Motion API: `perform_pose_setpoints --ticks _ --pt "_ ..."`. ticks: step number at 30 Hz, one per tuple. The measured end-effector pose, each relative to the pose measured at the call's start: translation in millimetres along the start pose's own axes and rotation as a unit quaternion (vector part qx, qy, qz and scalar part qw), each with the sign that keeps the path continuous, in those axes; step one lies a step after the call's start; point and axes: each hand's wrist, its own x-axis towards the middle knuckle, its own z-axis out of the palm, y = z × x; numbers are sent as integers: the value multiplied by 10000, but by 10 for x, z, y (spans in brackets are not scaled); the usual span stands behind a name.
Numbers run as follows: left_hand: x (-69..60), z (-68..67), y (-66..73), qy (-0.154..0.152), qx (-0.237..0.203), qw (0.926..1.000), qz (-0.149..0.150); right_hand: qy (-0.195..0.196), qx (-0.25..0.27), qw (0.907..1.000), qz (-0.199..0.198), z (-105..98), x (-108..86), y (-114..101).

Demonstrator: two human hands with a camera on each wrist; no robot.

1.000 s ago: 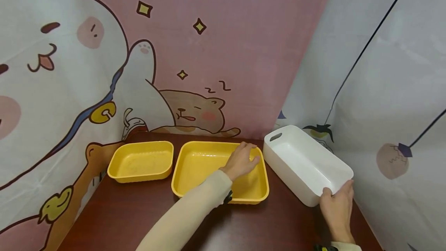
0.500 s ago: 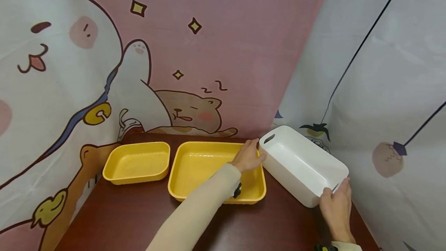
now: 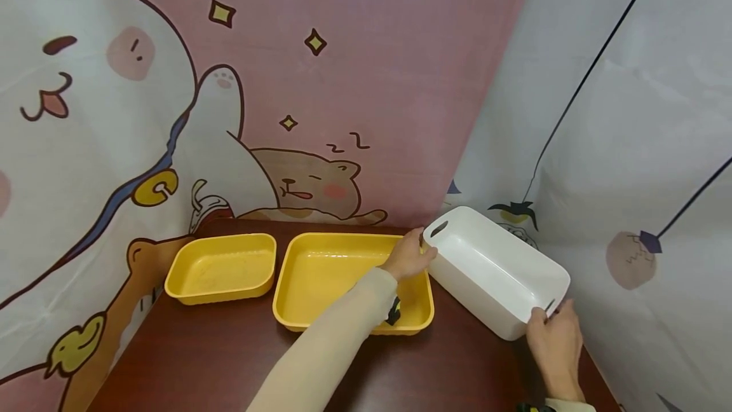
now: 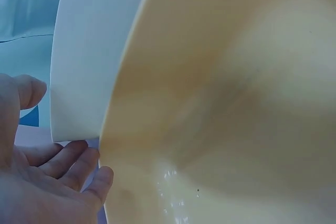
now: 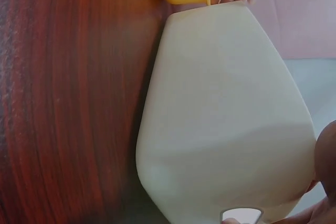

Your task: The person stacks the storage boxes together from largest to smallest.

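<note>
A white rectangular storage bin [image 3: 497, 272] with a handle slot in each end stands at an angle on the right of the table. My left hand [image 3: 407, 256] is at its far left end. In the left wrist view the fingers [image 4: 79, 163] reach round the bin's edge, nearly straight, while the thumb [image 4: 32, 92] stands off it. My right hand [image 3: 555, 345] grips the near end at the handle slot [image 5: 241, 214], with its thumb over the rim. Some right fingers are hidden behind the bin wall.
A large yellow tray [image 3: 320, 325] lies in the middle, under my left forearm and close against the bin. Further left is a smaller yellow tray [image 3: 223, 297]. Printed cloth [image 3: 400, 81] hangs behind and beside the dark wooden table [image 3: 200, 355].
My left hand has moved right, from over the large yellow tray to the far end of the bin. The right hand stays at the near end. The head view has shifted slightly.
</note>
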Motion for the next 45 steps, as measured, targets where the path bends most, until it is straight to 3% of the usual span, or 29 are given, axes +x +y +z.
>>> perform_pose_setpoints --ticks 4,14,28,36,45 --pt "7 5 -14 -8 68 10000 41 111 -166 9994 -286 -10 5 -5" --pt "-62 -5 24 9 20 10000 34 361 -109 9980 -507 15 -17 -3" --pt "-55 33 50 45 -82 10000 28 403 180 9986 -281 -18 -46 -29" --pt "-77 -11 89 160 -404 9990 120 468 393 9981 -102 -100 -15 -139" --pt "-86 -121 166 308 -635 9954 650 544 445 9975 -19 -295 33 -311"
